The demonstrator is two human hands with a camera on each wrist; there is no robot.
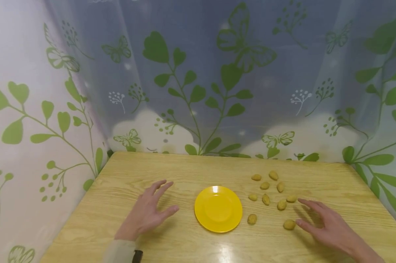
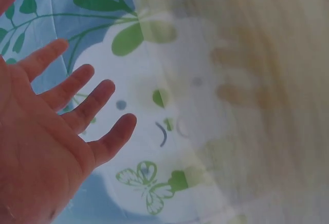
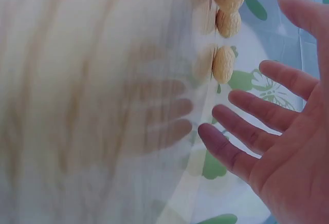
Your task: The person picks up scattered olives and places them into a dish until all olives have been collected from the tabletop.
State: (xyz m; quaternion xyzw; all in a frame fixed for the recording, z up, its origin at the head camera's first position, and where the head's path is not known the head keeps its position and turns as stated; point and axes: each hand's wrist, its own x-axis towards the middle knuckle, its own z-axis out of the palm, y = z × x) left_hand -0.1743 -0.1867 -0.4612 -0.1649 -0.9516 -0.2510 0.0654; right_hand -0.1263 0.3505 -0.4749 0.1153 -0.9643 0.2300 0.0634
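Note:
Several small tan-brown ovals with rough, pitted skins, like small potatoes or nuts in their shells, lie scattered right of a round yellow plate (image 1: 218, 209). My right hand (image 1: 329, 226) hovers at their right side, fingers spread and holding nothing. Its thumb tip is close to one brown oval (image 1: 289, 224), its fingertips close to another tan oval (image 1: 291, 198). In the right wrist view the fingers are apart from the nearest pitted oval (image 3: 223, 64). Left of the plate, my left hand (image 1: 148, 210) hangs with fingers extended and nothing in it; the left wrist view shows its bare palm (image 2: 38, 147).
The light wooden table (image 1: 171, 168) is glossy and reflects both hands. A blue and white curtain (image 1: 198, 91) with green leaves and butterflies hangs behind it and along both sides. A dark band (image 1: 137, 256) sits at the left wrist by a pale sleeve (image 1: 119, 251).

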